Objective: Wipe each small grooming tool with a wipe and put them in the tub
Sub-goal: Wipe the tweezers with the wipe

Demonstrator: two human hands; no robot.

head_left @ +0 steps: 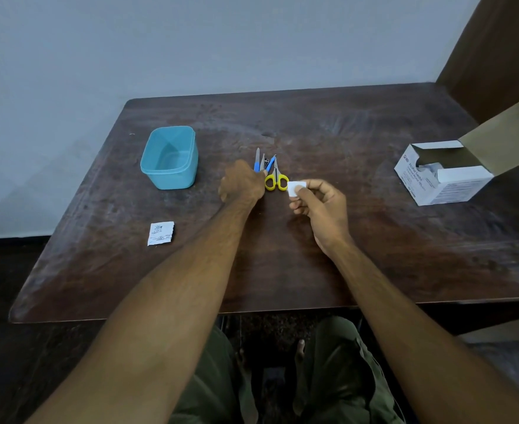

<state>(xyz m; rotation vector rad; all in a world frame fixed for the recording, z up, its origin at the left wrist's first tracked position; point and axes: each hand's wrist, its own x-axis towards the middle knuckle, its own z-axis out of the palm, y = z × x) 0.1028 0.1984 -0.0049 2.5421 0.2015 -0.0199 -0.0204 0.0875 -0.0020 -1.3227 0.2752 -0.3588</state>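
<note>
At table (313,270) centre: tools (266,165) bunched, scissors (277,180) rightmost; left hand (242,185) grip on bunch, closure unclear; right hand (319,206) pinching wipe (295,188); tub (170,157) left, empty; advice: lift one tool, wipe full length

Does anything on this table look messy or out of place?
Only small things: a torn-open wipe wrapper lies loose near the table's front left, and the wipe box stands with its flap open. Nothing is spilled or broken.
</note>
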